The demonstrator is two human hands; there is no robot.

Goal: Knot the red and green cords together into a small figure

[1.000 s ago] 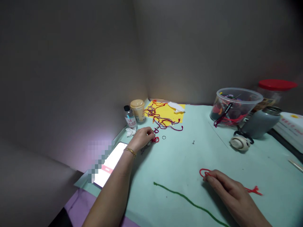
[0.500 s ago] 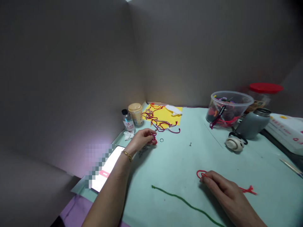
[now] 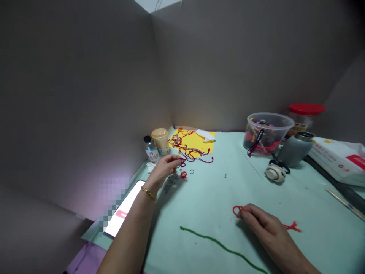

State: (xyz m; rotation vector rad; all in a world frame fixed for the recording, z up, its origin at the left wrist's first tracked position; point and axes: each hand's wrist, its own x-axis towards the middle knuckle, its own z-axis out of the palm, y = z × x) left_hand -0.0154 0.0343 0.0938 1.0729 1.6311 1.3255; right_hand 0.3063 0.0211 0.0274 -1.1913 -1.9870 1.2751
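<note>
My left hand (image 3: 165,167) hovers at the front edge of a yellow paper sheet (image 3: 199,141), its pinched fingertips at a small maroon cord loop (image 3: 182,164). Whether they grip it is hard to tell. Just below lie a red cord knot (image 3: 183,174), a small black ring (image 3: 191,171) and a scatter of dark beads (image 3: 170,183). Tangled maroon and red cords (image 3: 185,146) spread over the paper. My right hand (image 3: 262,222) pinches a red cord (image 3: 291,227) near its loop, on the pale green mat (image 3: 285,190). A green cord (image 3: 219,243) lies nearer me.
A lit phone (image 3: 124,208) lies left of my arm. Behind stand a bottle (image 3: 151,149) and a lidded cup (image 3: 161,140). At right are a plastic bowl of craft supplies (image 3: 268,132), a red-lidded jar (image 3: 306,114), a grey flask (image 3: 295,149) and a tissue pack (image 3: 339,160).
My left hand has shifted from the red knot to the maroon loop. The whole scene has drifted left and slightly down in view as my head turned. My right hand keeps its pinch.
</note>
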